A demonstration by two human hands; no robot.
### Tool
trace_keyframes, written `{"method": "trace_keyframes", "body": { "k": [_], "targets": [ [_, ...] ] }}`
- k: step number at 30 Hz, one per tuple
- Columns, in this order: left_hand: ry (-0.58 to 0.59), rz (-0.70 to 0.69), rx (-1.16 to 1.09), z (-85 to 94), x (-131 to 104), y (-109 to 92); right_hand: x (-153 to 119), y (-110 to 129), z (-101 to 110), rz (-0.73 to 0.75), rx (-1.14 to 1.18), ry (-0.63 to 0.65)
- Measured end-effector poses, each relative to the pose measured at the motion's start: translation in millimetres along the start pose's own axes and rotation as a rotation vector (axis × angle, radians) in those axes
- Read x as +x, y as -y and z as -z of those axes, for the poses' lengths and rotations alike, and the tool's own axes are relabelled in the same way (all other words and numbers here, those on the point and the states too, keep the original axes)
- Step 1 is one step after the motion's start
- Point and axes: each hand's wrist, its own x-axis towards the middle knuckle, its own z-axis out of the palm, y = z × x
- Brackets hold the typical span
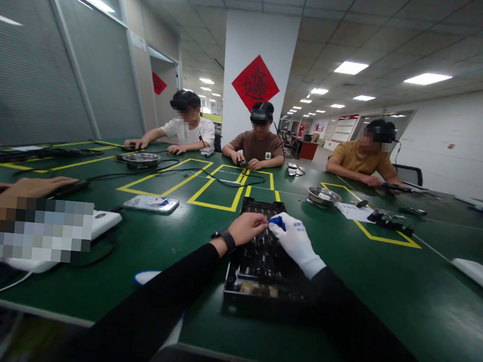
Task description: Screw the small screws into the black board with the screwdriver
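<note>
A black, box-shaped device (pixel 260 258) with an open top and dark parts inside lies on the green table (pixel 168 248) in front of me. Over its upper left part is my left hand (pixel 246 228), bare, with a dark watch at the wrist; its fingers are pinched together, and what they hold, if anything, is too small to name. My right hand (pixel 293 239) wears a white glove and is closed around a small blue tool (pixel 278 222) above the device's upper right part. The tool's tip is hidden. The fingertips of both hands nearly meet.
Three people sit across the table. Another person's arm (pixel 20 201) reaches in at left, beside a white device (pixel 102 222) and cables. A phone (pixel 150 203) lies left of the box. Metal bowls (pixel 323 196), (pixel 142 160) and black parts (pixel 390 221) stand farther off.
</note>
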Motion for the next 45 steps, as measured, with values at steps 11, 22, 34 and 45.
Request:
{"method": "trace_keyframes", "body": {
  "k": [11,22,34,45],
  "targets": [
    [0.01,-0.037,-0.149,-1.4,0.4,5.9,1.1,0.3,-0.8,0.141,0.212,-0.033],
    [-0.031,-0.04,-0.146,1.3,0.4,1.9,1.3,4.9,1.2,0.042,0.258,-0.067],
    [0.02,0.003,-0.13,2.6,-1.5,0.4,-0.6,7.2,3.1,0.156,-0.101,-0.078],
    [-0.008,-0.018,-0.184,3.6,-1.5,-1.1,1.2,1.5,3.8,0.181,-0.024,-0.046]
  ]
}}
